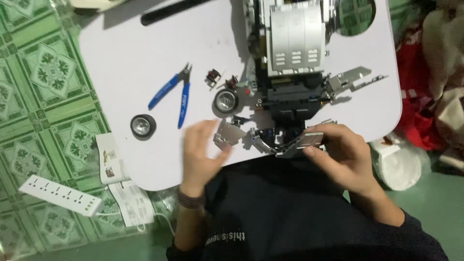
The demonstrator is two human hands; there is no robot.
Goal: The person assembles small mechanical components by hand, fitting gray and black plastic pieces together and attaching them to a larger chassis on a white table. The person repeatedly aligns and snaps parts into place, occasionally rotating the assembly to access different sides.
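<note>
Panel (pixel 302 143), a grey flat piece of the brick model (pixel 292 53), lies at the near table (pixel 125 58) edge with its long axis running left to right, tilted up slightly toward the right; we see our right hand (pixel 345 157) pinching it at its right end. Our left hand (pixel 200 150), blurred, hovers open with fingers spread just left of a second grey panel (pixel 228 135), gripping nothing. We count two loose wheels (pixel 143 125) (pixel 225 101), one pair of blue cutters (pixel 176 92), and one white power strip (pixel 60 194) on the floor.
</note>
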